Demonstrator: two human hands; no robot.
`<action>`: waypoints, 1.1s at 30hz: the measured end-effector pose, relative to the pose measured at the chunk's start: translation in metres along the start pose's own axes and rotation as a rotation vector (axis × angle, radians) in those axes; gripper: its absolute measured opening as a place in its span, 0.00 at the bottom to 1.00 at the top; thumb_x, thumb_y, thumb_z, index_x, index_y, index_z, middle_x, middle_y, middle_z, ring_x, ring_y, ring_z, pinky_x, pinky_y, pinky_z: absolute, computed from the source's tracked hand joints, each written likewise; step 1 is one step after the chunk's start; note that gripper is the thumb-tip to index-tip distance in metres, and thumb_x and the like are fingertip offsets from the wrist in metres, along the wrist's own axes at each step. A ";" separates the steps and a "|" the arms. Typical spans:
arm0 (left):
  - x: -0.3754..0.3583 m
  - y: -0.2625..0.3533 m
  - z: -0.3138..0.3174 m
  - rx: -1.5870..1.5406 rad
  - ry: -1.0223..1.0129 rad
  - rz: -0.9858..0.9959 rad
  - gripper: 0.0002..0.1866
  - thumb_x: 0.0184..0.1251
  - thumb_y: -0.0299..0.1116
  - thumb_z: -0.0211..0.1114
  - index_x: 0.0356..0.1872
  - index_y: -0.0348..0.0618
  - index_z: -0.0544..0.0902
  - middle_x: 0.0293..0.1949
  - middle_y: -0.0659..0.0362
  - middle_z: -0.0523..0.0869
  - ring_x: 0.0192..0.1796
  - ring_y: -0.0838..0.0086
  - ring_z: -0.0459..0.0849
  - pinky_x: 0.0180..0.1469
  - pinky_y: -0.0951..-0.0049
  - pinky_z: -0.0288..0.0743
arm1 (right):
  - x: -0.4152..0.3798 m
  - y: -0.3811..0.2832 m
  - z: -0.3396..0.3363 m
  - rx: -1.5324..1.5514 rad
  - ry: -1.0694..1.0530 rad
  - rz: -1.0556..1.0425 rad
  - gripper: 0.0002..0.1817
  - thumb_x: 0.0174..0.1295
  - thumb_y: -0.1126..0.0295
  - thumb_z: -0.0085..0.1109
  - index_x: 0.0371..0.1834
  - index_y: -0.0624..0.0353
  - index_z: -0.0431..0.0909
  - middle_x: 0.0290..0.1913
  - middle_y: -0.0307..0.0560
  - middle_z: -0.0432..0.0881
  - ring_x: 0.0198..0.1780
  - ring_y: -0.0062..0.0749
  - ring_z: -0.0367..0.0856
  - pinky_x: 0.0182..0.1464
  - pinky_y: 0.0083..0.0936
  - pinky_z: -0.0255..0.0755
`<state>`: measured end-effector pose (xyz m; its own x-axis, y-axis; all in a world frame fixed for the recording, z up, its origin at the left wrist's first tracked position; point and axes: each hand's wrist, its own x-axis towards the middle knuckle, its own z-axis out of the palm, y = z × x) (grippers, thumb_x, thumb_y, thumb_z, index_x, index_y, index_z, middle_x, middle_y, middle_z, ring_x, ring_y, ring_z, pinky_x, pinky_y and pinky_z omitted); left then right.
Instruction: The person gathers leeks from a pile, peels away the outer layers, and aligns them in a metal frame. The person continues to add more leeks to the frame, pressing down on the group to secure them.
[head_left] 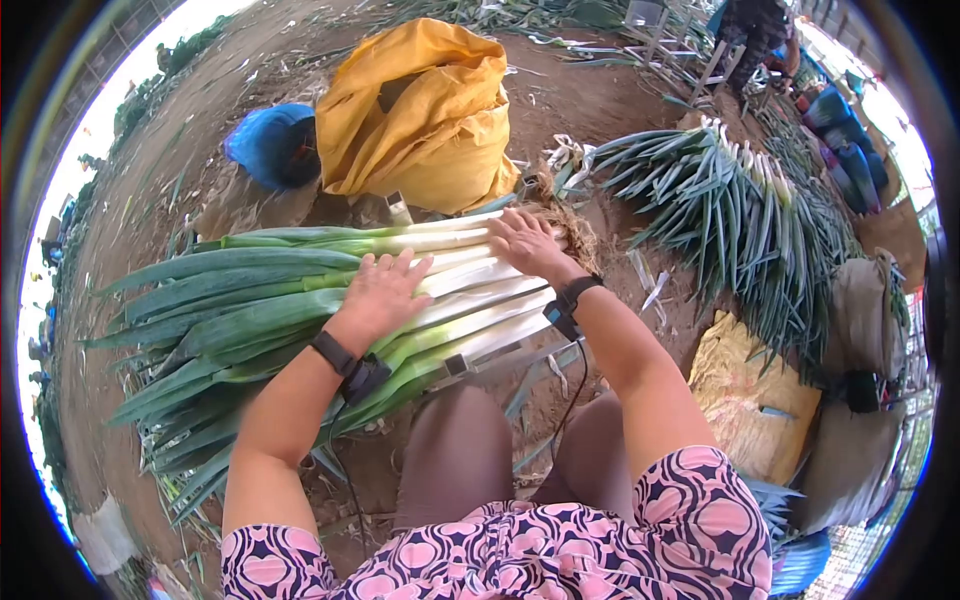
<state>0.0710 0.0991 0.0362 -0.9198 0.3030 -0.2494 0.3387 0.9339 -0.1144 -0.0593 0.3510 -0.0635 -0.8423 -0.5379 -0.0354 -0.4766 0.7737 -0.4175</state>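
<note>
A row of long green onions (300, 290) lies side by side in front of my knees, green leaves to the left and white stems to the right. My left hand (385, 292) rests flat on them where green turns to white, its fingers stretched out. Farther right, my right hand (528, 243) lies over the white stems close to the brown roots (572, 232), fingers extended. Neither hand is closed around a stem. A metal stand shows under the onions, with one corner post (398, 208) at the far side and another post (457, 365) near my knee.
A yellow sack (425, 120) stands beyond the onions, beside a blue plastic bag (275, 148). A heap of green onions (735, 200) lies on the soil at right, near a flattened yellow sack (750, 395). Another person (750, 40) is at the back right by a metal frame.
</note>
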 end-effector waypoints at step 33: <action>0.006 -0.019 0.012 0.119 0.066 -0.021 0.31 0.73 0.47 0.52 0.74 0.50 0.62 0.72 0.54 0.67 0.72 0.56 0.64 0.71 0.44 0.53 | -0.777 0.212 0.102 0.059 0.272 1.181 0.08 0.53 0.66 0.63 0.36 0.54 0.80 0.33 0.52 0.82 0.37 0.44 0.82 0.36 0.37 0.74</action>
<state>0.0618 0.0807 0.0251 -0.9368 0.2989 -0.1819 0.3364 0.9124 -0.2330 0.5203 0.8989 -0.2175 -0.7792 0.5818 -0.2331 0.6268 0.7200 -0.2980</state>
